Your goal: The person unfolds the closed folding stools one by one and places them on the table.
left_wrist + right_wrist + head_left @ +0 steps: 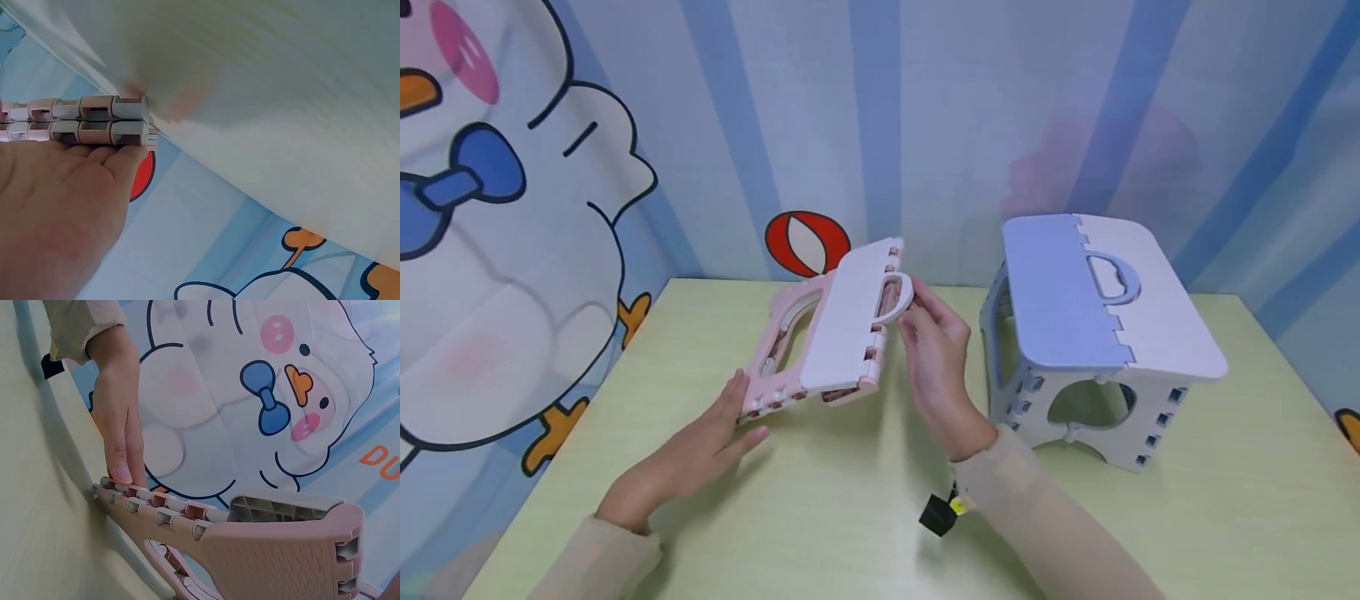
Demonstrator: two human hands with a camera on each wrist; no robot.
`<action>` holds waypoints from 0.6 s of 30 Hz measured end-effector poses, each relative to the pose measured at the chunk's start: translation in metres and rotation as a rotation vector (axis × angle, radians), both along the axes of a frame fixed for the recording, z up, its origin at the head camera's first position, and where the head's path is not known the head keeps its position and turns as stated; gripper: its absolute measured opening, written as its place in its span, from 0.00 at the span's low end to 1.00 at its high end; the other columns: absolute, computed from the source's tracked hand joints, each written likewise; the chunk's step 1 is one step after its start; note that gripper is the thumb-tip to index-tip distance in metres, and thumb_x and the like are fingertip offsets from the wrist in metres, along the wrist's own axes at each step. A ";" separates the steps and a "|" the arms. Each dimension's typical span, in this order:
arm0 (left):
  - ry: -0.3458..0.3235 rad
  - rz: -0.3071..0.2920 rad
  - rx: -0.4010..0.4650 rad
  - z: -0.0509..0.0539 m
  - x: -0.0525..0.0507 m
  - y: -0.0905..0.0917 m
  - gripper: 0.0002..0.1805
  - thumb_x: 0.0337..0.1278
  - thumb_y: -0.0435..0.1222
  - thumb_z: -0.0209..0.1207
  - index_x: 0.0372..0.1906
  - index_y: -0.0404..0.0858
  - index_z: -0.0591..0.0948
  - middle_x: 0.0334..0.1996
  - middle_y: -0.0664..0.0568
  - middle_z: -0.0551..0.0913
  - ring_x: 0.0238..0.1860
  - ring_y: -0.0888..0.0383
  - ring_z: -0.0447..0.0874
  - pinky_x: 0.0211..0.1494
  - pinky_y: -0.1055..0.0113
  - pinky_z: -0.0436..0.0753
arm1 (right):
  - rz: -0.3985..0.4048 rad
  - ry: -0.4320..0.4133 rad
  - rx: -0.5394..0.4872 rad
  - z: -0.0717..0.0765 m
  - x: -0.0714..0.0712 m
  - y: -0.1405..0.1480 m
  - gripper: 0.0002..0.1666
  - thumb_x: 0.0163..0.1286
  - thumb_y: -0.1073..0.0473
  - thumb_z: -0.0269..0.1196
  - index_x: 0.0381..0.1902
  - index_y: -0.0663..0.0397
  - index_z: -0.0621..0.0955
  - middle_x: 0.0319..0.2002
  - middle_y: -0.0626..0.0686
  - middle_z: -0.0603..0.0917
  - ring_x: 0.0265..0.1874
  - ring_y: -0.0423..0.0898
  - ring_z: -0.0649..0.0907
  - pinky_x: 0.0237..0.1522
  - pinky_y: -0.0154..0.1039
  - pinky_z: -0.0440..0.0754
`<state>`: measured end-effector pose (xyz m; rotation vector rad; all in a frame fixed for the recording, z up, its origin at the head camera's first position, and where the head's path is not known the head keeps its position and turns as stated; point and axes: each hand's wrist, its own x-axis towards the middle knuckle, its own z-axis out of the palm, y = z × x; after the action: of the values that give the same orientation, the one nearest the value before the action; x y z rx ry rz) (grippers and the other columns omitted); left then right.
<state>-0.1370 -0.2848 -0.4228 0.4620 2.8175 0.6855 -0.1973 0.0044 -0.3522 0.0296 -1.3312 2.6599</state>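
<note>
A pink and white folding stool [850,321], partly folded, tilts above the table in the head view, its white handle [904,302] at the upper right. My right hand [938,367] grips that handle with curled fingers. Against the stool's lower left hinged edge rests my left hand [700,450], fingers extended and thumb apart. The left wrist view has the left hand [69,206] below the hinge row [94,119]. From the right wrist view, the left hand [122,419] touches the far end of the pink stool [269,550]; the right hand is barely visible at the corner.
An unfolded blue and white stool [1060,292] stands on the right of the pale table [820,533]. A small black object [938,515] hangs by the right sleeve. Behind the table is a striped cartoon backdrop [955,125].
</note>
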 end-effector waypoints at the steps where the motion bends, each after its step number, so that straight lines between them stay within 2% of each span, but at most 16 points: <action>1: -0.005 0.003 0.003 0.000 0.000 0.000 0.49 0.75 0.57 0.45 0.79 0.34 0.33 0.79 0.38 0.34 0.78 0.39 0.36 0.74 0.41 0.51 | 0.005 0.003 -0.005 0.001 0.000 -0.001 0.30 0.70 0.78 0.45 0.70 0.74 0.64 0.68 0.64 0.70 0.64 0.48 0.72 0.48 0.31 0.76; 8: -0.031 0.008 0.043 0.002 -0.002 -0.001 0.48 0.76 0.56 0.45 0.78 0.35 0.31 0.79 0.38 0.33 0.77 0.39 0.35 0.74 0.41 0.50 | 0.018 0.018 -0.005 0.009 -0.002 -0.007 0.30 0.71 0.77 0.46 0.71 0.72 0.65 0.67 0.63 0.72 0.65 0.51 0.72 0.50 0.32 0.76; 14: -0.059 0.017 0.082 0.003 -0.002 -0.004 0.48 0.77 0.55 0.45 0.78 0.35 0.31 0.78 0.38 0.32 0.77 0.38 0.34 0.74 0.40 0.49 | 0.047 0.046 0.039 0.017 -0.006 -0.015 0.30 0.72 0.75 0.47 0.72 0.70 0.65 0.68 0.60 0.72 0.67 0.50 0.72 0.54 0.33 0.75; 18: -0.075 0.016 0.098 0.004 -0.003 -0.006 0.48 0.77 0.55 0.44 0.78 0.35 0.30 0.78 0.38 0.31 0.77 0.38 0.34 0.74 0.39 0.48 | 0.053 0.065 0.060 0.021 -0.008 -0.020 0.30 0.72 0.74 0.48 0.72 0.69 0.64 0.68 0.60 0.71 0.67 0.51 0.73 0.59 0.35 0.75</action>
<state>-0.1395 -0.2906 -0.4186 0.4219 2.7301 0.8286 -0.2050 -0.0157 -0.3307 0.1591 -1.4084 2.6372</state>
